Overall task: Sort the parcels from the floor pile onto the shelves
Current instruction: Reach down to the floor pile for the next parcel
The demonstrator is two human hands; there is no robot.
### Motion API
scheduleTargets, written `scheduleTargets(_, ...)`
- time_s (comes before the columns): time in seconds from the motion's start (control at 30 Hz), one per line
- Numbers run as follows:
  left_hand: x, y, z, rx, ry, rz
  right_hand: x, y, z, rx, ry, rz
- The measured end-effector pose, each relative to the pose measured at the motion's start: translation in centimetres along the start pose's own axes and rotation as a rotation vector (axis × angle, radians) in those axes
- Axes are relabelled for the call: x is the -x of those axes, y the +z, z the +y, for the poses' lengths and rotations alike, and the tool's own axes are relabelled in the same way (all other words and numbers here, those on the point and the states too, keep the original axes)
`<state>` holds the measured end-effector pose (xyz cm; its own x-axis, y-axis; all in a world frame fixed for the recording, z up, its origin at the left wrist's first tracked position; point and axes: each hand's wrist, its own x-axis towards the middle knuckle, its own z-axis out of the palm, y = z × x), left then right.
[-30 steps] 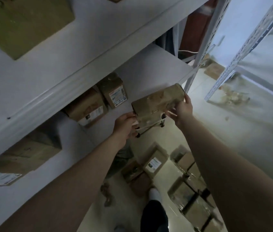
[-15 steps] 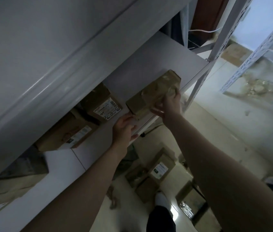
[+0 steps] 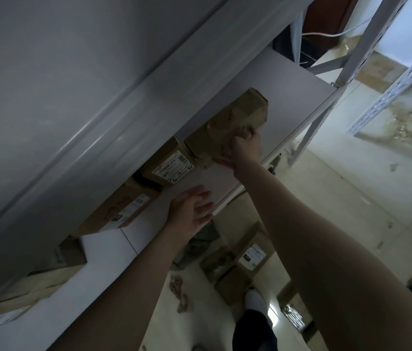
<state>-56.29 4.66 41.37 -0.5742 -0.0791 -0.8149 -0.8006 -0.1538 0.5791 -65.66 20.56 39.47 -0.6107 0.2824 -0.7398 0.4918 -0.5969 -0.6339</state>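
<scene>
Pale floor (image 3: 339, 211), bluish-white wall (image 3: 407, 34) beyond

Dim, bluish light shadows the upper shelf (image 3: 73, 97) while the floor (image 3: 351, 198) glows brighter, glare flares beside a shoe (image 3: 254, 298), and wide-angle distortion bends the uprights (image 3: 363, 44).

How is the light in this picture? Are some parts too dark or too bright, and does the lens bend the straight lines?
Head view: dim overall; the boxes at lower left are lost in shadow under the upper shelf. Head view: a glare patch on the floor beside the white shoe. Head view: the wide lens makes the shelf uprights lean and splay.
</scene>
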Motion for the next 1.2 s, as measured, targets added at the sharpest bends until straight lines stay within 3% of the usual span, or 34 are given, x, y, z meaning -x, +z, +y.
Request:
scheduleTargets(0.27,0.4,-0.5,0.2,0.0,0.021,-0.024,-1.3,2.3,-0.3,0.087,-0.006,-0.032)
scheduleTargets(0.43,1.4,-0.6,-0.9,-0.068,0.025,-0.055,0.9,-0.5,-0.2,0.08,-0.025,-0.184)
scheduleTargets(0.6,2.4,1.4,-3.0,-0.181,0.021,-0.142,4.2,-9.3,2.4,-0.146,-0.086,-0.019)
scheduleTargets(0.77,2.3,3.6,-9.7,-0.354,-0.025,-0.275,7.2,-22.0,11.6,-0.154,0.016,0.215)
scheduleTargets(1.03,-3.0,3.5,-27.2,-0.734,-0.226,-0.362,10.0,-37.7,31.6,-0.138,0.229,0.537)
scheduleTargets(1.2,-8.1,4.1,-40.1,-0.961,-0.355,-0.418,9.8,-46.1,44.2,0.056,0.334,0.702)
